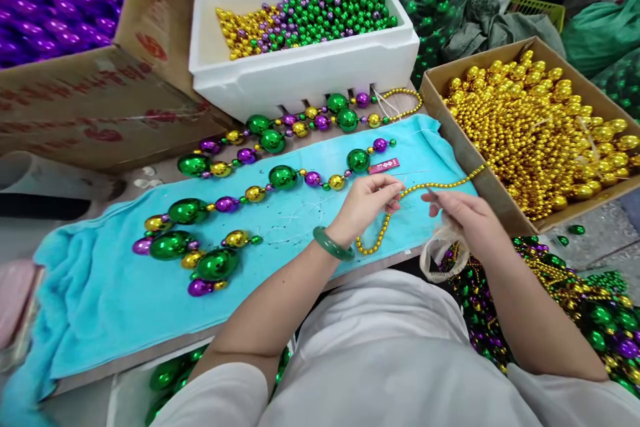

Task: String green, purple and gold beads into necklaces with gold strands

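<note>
My left hand [367, 203], with a green bangle at the wrist, is closed on a strand of small gold beads [445, 185]. One part of the strand runs right to the cardboard box; another hangs in a loop below my fingers. My right hand [463, 210] is closed in a pinch to the right, apart from the strand. A small dark tip shows at its fingers, too little to name. A pale translucent loop hangs beneath it. Left of my hands, a string of green, purple and gold beads [283, 177] lies curved on the blue towel [120, 293].
A white foam box [305, 67] of small loose beads stands at the back. A cardboard box [500, 190] of gold strands is at right, another with purple beads [60, 0] at left. A finished-looking necklace [273, 141] and a red packet [384, 166] lie near the towel's back edge.
</note>
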The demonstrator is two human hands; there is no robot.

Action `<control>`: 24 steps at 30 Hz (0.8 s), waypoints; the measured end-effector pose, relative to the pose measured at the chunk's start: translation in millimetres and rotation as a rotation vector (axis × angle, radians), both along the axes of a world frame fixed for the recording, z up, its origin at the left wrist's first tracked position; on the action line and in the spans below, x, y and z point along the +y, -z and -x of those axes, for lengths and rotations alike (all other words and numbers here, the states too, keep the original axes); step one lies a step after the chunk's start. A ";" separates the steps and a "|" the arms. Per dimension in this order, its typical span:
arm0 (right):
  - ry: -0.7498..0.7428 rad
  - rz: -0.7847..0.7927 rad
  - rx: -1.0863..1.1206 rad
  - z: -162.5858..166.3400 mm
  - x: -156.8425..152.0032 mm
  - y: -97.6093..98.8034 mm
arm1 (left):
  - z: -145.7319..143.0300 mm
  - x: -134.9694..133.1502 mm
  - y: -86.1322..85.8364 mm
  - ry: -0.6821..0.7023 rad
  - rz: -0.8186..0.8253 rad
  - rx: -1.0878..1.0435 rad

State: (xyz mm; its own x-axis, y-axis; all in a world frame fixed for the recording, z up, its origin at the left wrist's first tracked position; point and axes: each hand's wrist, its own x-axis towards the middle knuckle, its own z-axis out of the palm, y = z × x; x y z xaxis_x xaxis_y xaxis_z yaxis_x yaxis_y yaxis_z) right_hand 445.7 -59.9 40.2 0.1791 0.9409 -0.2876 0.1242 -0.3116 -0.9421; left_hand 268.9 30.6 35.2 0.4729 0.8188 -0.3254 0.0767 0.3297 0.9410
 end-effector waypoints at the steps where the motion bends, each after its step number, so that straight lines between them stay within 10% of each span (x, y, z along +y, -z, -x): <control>1: 0.004 0.037 0.086 5.1 -0.7 6.7 | -2.1 -1.6 0.0 -0.006 -0.032 0.016; 12: 0.050 0.068 0.294 24.2 19.8 41.1 | 0.8 -6.4 14.9 0.080 -0.172 0.177; 18: -0.207 -0.177 -0.583 -2.7 20.4 50.2 | 33.3 -5.2 14.1 -0.011 -0.119 0.257; 24: -0.124 -0.387 -1.173 -47.3 76.1 28.6 | 57.4 -13.3 22.1 -0.088 -0.056 0.254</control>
State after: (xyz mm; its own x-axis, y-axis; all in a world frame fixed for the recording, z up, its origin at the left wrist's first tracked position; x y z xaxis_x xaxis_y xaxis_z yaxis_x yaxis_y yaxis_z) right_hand 493.0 16.1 11.6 0.0441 0.9572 0.2861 0.9625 0.0360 -0.2690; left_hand 211.5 17.3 13.1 0.3076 0.8733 -0.3777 0.2861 0.2937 0.9121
